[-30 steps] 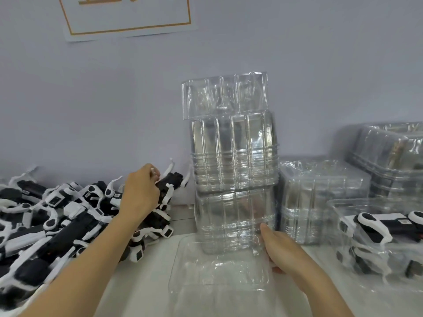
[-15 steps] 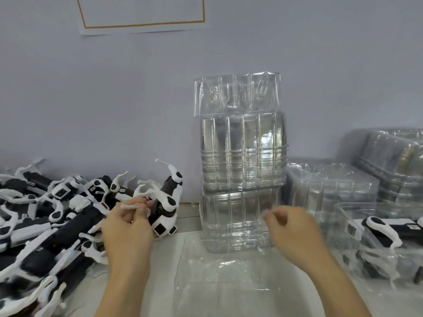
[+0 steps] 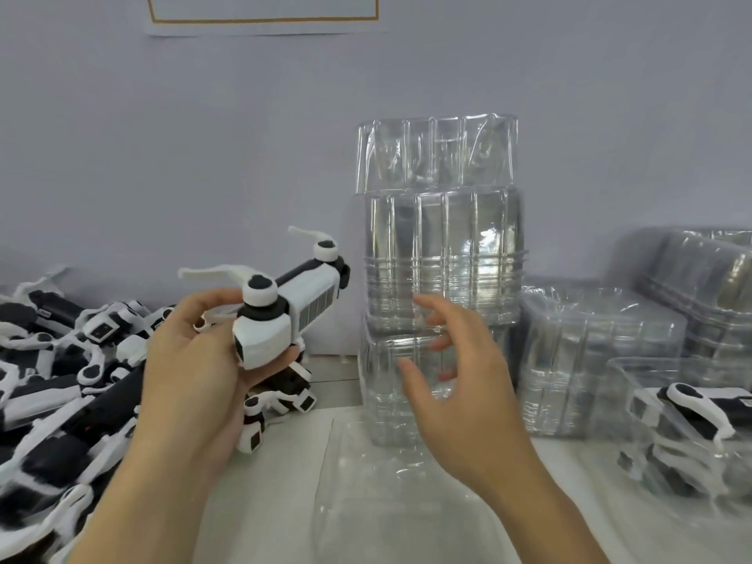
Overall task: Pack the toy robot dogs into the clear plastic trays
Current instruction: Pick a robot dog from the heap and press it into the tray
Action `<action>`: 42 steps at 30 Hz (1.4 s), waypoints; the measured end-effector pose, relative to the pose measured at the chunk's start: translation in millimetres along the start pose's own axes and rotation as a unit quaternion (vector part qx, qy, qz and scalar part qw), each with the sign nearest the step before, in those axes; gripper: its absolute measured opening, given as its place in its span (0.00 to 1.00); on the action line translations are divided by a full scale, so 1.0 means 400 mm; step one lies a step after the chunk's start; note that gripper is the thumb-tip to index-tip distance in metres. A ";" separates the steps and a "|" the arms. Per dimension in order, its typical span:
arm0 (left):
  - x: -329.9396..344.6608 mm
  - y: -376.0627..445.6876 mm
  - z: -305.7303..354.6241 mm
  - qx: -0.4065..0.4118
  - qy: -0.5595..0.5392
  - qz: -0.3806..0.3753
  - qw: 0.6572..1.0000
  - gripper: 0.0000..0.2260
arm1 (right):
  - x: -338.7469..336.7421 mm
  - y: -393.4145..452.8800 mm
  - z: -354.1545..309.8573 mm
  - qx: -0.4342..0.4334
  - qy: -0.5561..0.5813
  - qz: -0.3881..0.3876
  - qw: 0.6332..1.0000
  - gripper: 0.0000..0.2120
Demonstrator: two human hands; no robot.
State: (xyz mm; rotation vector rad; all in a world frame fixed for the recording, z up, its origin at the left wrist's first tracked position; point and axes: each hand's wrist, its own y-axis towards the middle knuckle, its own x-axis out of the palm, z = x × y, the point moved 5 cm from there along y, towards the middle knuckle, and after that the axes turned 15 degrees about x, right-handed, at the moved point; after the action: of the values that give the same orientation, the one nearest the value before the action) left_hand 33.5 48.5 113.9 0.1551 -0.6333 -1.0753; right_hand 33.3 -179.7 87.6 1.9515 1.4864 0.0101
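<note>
While your left hand (image 3: 191,360) grips a white-and-black dog (image 3: 285,311) by one end and holds it up above the counter (image 3: 264,502), your right hand (image 3: 455,384) hangs released in the air, fingers spread and lightly bent, holding nothing. It sits in front of the tall stack (image 3: 441,278) of clear trays. The dog's body points up and away toward the stack, legs sticking out above it; a barcode-like striped label shows on its side, too blurred to read.

Below your right hand an empty tray (image 3: 366,502) lies flat on the pale counter, just in front of the stack. To your left, a pile (image 3: 57,380) of more dogs covers the counter, tangled together, reaching back to the wall (image 3: 203,156).

To the right of the tall stack stands a lower stack (image 3: 598,360) of trays, and behind that another, darker stack (image 3: 708,287) near the wall. At the right edge a tray (image 3: 667,474) holds a dog (image 3: 700,409) lying inside it.

The wall is plain pale grey-blue. High on it hangs a white sheet (image 3: 264,14) with an orange-brown border line; no writing on it can be seen.
</note>
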 end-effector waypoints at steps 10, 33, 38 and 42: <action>0.137 -0.089 -0.032 -0.090 -0.002 -0.215 0.972 0.19 | -0.012 -0.001 -0.014 -0.061 0.001 0.060 0.996 0.34; 0.172 -0.110 0.018 0.191 0.109 -0.350 0.911 0.14 | -0.046 0.013 0.005 0.064 -0.001 -0.200 0.978 0.13; 0.166 -0.101 -0.002 0.134 0.043 -0.288 0.947 0.08 | -0.045 0.018 0.003 0.074 0.059 -0.167 0.981 0.12; 0.165 -0.101 -0.031 0.059 0.004 -0.231 0.971 0.13 | -0.039 0.015 -0.002 0.078 0.102 -0.138 0.982 0.16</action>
State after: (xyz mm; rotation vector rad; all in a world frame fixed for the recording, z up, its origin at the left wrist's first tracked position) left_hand 30.2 -29.9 113.9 0.4255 -0.6722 -1.4831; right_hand 32.7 -193.4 97.1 1.8939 1.9351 -0.0308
